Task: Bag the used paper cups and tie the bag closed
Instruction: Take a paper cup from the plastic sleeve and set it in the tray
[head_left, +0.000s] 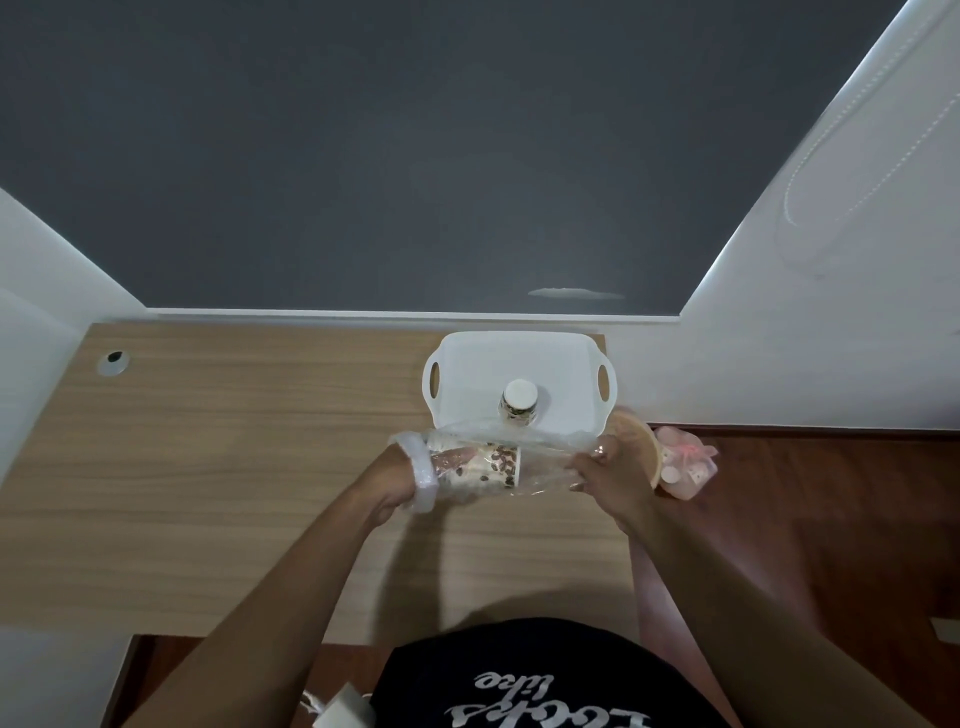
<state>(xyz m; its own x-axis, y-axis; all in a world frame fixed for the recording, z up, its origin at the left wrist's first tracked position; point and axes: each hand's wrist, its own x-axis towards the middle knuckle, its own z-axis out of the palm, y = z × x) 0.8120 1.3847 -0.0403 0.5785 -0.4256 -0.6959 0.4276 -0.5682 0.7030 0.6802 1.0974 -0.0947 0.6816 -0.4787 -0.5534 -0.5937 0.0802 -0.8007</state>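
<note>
Head view, and nearest at 6 o'clock is a black shirt with silver script upside down to the camera. The word "like" reads clearly; the larger word beside it is cut off by the frame edge.

Both arms reach out over the wood-grain worktop to a clear plastic bag held on its side at centre. The left hand is pushed into the bag's mouth, the rolled rim ringing it. Its fingers show through the plastic against a paper cup, though whether they curl round it I cannot tell. That cup lies sideways inside the bag, white with a brown coffee-bean print. The right hand pinches the bag's far end at 3 o'clock, fingers curled on the film.

Just beyond, at 12 o'clock, sits a white tray with cut-out handles. One more bean-print cup stands upright in it, touching the bag's upper edge. Behind the right hand are a round wooden disc and a pink bundle.
</note>
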